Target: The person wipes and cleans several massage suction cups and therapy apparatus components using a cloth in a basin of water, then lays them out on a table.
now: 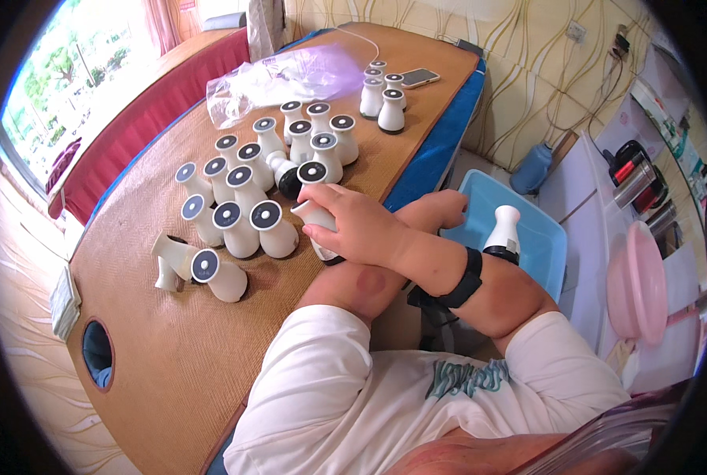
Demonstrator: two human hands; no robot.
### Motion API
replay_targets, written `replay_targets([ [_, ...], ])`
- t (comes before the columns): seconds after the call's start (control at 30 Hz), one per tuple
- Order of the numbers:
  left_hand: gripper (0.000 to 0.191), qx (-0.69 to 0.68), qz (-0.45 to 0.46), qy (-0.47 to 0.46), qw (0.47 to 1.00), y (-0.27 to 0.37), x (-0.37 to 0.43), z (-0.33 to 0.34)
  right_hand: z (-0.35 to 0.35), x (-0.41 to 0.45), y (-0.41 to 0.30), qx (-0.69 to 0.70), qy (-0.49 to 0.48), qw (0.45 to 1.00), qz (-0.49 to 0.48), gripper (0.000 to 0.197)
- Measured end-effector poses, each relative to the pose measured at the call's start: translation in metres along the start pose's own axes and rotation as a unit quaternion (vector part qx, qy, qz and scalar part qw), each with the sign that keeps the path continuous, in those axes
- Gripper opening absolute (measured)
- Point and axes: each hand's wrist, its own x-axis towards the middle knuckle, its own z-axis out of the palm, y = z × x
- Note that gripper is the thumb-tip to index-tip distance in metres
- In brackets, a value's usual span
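Observation:
My arms are crossed, with the right forearm over the left. My right hand (353, 222) grips a white flared hand-held device (320, 221) near the table's edge. Its dark base shows below my fingers. My left hand (445, 209) hangs beside the rim of a blue plastic basin (469, 190), fingers curled downward, and what it may hold is hidden. Another white device (505, 231) with a black base is at the basin, partly behind my right arm. Several matching devices (240, 184), most with dark round tops, stand grouped on a woven mat (169, 344).
At the group's near end, white devices (175, 255) lie tipped over. Farther back are a clear plastic bag (282, 80), more devices (392, 113) and a smartphone (420, 78). The table has a round hole (98, 354). A blue bottle (531, 168) and pink basin (635, 285) are at right.

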Motion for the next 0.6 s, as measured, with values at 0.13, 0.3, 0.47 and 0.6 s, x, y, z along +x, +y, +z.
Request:
replay_targets([
  [0.13,0.035,0.019,0.028,0.004,0.999,-0.004,0.002,0.003,-0.014,-0.008,-0.009,0.031,0.06,0.998,-0.019,0.038],
  [0.3,0.032,-0.071,0.082,0.066,0.992,-0.011,0.013,0.006,-0.056,-0.033,-0.015,0.133,0.157,0.978,-0.015,0.039],
  [0.47,0.031,-0.069,0.069,0.083,0.992,-0.007,0.014,0.017,-0.109,-0.081,-0.032,0.061,0.206,0.976,-0.021,0.037],
  [0.6,0.031,-0.094,0.072,0.093,0.989,0.006,0.007,0.015,-0.135,-0.121,-0.032,0.009,0.24,0.971,-0.004,0.041],
])
